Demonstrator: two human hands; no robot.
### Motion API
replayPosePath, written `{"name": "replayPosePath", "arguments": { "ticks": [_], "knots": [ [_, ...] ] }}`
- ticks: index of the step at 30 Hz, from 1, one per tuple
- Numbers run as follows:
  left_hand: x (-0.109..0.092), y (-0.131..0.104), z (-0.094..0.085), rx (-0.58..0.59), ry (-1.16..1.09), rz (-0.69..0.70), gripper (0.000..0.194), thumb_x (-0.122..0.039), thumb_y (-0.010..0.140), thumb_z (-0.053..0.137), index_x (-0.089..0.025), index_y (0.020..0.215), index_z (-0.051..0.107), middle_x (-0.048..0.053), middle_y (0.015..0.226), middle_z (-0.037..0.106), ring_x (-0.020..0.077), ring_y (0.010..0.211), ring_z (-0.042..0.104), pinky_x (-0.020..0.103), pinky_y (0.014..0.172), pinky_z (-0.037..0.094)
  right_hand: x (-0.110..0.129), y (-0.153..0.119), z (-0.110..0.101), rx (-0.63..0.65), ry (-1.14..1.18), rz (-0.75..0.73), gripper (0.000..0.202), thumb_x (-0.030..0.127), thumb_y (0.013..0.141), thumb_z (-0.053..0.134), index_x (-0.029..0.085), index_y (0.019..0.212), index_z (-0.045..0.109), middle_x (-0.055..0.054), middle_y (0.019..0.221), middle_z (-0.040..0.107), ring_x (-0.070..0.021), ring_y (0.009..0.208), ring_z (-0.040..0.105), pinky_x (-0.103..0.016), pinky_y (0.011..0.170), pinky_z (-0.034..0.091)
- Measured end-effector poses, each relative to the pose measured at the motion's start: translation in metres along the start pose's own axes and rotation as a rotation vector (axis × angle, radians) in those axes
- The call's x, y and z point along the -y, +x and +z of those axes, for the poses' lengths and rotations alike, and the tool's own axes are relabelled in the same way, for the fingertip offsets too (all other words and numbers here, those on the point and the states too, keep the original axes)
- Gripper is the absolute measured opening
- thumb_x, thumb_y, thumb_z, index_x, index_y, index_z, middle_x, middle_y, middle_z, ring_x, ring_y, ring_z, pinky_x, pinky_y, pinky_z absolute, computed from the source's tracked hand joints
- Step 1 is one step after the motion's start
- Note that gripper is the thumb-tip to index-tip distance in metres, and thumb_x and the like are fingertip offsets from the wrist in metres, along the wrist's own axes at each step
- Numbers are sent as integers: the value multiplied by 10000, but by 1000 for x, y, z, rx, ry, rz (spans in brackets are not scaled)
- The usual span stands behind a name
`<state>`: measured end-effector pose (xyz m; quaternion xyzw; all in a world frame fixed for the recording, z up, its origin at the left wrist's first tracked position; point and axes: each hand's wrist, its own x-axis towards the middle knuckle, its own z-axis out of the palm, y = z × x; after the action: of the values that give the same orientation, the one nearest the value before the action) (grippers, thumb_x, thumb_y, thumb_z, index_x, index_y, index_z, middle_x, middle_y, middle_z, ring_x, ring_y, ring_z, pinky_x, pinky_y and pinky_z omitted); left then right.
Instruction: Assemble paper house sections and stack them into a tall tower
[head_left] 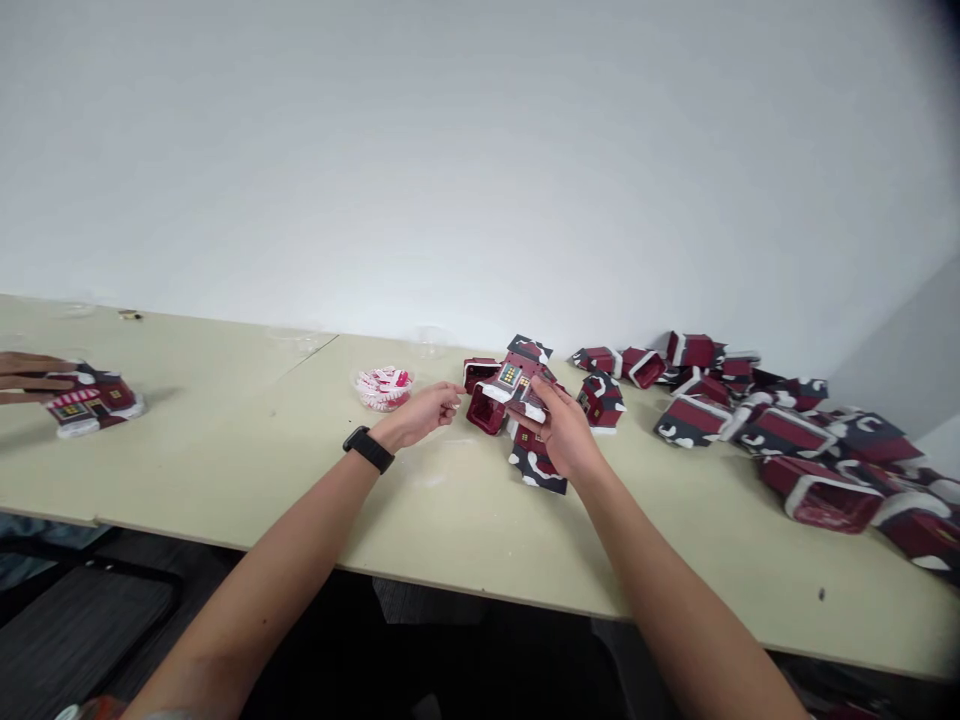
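My right hand (564,425) grips a small dark-red model house (510,378) with yellow and teal windows and white snow-like trim. My left hand (426,412), with a black watch on its wrist, is closed in a pinch just left of that house. Whatever lies between its fingertips is too small to make out. Under and behind the held house, several similar houses lie close together, one with its hollow base (486,410) showing. A clear bowl (361,392) of red-and-white striped pieces (386,382) stands behind my left hand.
Many more red houses (784,430) with dark roofs are heaped along the table's right side. At the far left, another person's hand (34,372) touches a house with a striped awning (90,405). Clear plastic bowls (431,340) stand near the wall.
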<state>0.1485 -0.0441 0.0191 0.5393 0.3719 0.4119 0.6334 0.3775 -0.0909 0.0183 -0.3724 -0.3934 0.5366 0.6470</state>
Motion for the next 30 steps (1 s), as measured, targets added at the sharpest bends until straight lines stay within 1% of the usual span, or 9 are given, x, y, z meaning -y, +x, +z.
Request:
{"name": "replayPosePath", "arguments": {
  "ticks": [3,6,8,14,17,20,26,28,30],
  "knots": [
    [3,-1,0,81,23,22,343,-239,727,862,-156,1027,720,14,854,629,114,728,522,273,701,398,0,2,0,-24,-5,-6,412,527,732,912,260,1021,791,-29,1192,803,-284,1148,738,-427,884,675],
    [10,2,1,62,57,111,364,-307,719,921,-152,961,698,18,841,662,119,744,551,286,752,430,-5,5,0,-60,-80,-36,459,568,735,894,247,1042,777,-48,1169,808,-290,1096,746,-422,882,650],
    [13,5,1,35,34,163,385,-358,714,940,-145,911,686,24,840,679,117,750,571,293,783,450,-9,6,0,-77,-169,-112,485,602,751,868,227,1040,765,-66,1134,811,-287,1054,745,-413,895,620],
    [9,8,5,-34,-123,266,443,-385,666,963,-144,949,724,37,905,722,124,852,639,300,905,490,-14,6,-3,-113,-465,-404,495,639,838,768,208,1075,717,-87,1033,799,-270,972,700,-398,867,572],
    [6,5,8,18,-87,308,461,-450,700,944,-136,961,730,53,945,740,128,870,654,294,904,493,-14,3,-4,-158,-648,-494,457,636,858,743,211,1018,698,-74,943,781,-254,872,661,-379,816,546],
    [6,2,13,64,-17,310,513,-461,728,928,-143,1061,702,74,971,767,157,885,688,313,886,507,-16,-3,-1,-142,-791,-543,412,614,886,722,211,957,678,-51,872,757,-227,781,621,-352,777,511],
    [17,1,24,-90,81,356,451,-463,733,899,-157,946,645,47,866,738,162,807,667,308,803,504,-20,-11,9,-79,-789,-585,427,553,908,731,221,1174,697,-76,1064,790,-259,912,680,-361,872,523],
    [19,2,26,-132,95,356,455,-464,729,891,-155,964,653,49,911,729,153,792,648,304,787,496,-21,-12,10,-78,-780,-602,453,545,908,735,216,1216,692,-89,1111,788,-271,958,689,-372,911,525],
    [20,2,26,-191,108,364,488,-445,709,899,-158,1020,657,65,1044,722,133,779,622,292,756,478,-22,-13,10,-77,-776,-613,470,534,906,737,211,1244,685,-98,1136,786,-278,984,692,-378,929,527]
  ]
}}
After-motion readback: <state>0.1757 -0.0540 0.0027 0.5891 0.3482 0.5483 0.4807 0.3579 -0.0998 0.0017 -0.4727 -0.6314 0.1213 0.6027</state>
